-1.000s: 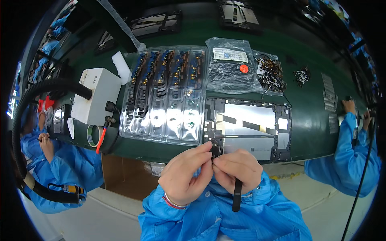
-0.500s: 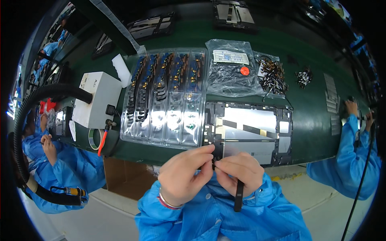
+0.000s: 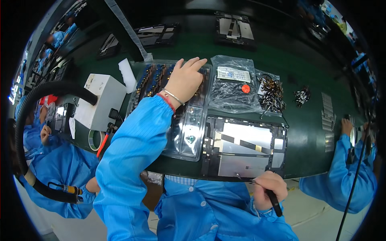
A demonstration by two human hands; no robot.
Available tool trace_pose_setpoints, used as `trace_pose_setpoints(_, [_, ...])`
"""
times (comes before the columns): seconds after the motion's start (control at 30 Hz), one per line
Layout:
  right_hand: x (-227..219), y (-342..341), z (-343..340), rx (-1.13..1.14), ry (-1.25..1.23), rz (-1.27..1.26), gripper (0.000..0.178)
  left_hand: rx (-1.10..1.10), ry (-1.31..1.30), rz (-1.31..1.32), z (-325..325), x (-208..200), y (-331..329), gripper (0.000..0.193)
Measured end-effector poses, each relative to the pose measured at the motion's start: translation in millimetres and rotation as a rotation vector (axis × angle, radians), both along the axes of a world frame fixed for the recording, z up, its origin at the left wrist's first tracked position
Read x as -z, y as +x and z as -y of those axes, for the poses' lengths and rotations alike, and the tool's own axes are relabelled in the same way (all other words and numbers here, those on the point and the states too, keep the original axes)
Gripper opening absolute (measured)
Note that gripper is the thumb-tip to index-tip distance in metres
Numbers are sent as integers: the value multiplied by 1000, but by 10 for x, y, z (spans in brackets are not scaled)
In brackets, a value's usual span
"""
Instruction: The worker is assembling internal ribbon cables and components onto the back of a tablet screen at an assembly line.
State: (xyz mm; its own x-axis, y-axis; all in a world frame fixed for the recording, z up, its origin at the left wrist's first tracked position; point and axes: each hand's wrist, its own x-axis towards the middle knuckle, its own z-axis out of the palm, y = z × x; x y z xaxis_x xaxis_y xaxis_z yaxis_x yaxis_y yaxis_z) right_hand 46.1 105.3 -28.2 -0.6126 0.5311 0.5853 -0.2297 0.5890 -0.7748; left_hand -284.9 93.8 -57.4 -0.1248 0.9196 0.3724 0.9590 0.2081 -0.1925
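My left hand (image 3: 185,82) is stretched over the far part of a clear plastic tray (image 3: 189,120), its fingers extended and apart. The tray's long compartments hold small blue, copper and gold electronic parts (image 3: 157,78); my hand and sleeve hide much of them. I cannot tell whether the fingertips touch a part. At the table's front edge, my right hand (image 3: 272,188) is closed around black tweezers (image 3: 274,203), whose thin tips point left. Those tips are by the near edge of an opened tablet-like device (image 3: 245,162) with silver panels and black ribbon strips.
Right of the tray lie a clear bag (image 3: 231,88) of dark parts, a bag of small cables (image 3: 271,94) and a small pile of parts (image 3: 301,95). A white box (image 3: 98,94) with a black hose (image 3: 60,86) stands left. Co-workers in blue sit on both sides.
My hands have parted from in front of the device. The left has reached forward and left over the tray; the right has moved right and lower with the tweezers.
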Motion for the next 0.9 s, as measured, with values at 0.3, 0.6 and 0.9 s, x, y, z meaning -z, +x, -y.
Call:
trace_pose_setpoints(0.3, [-205, 407, -599, 498, 203, 286, 13, -57, 7, 421, 546, -819, 815, 32])
trace_pose_setpoints(0.6, [-259, -332, -984, 228, 287, 503, 15, 118, 363, 1780, 151, -448, 1319, 13])
trace_pose_setpoints(0.9, [-259, -291, -869, 229, 264, 441, 17, 199, 300, 2104, 223, -477, 1196, 14])
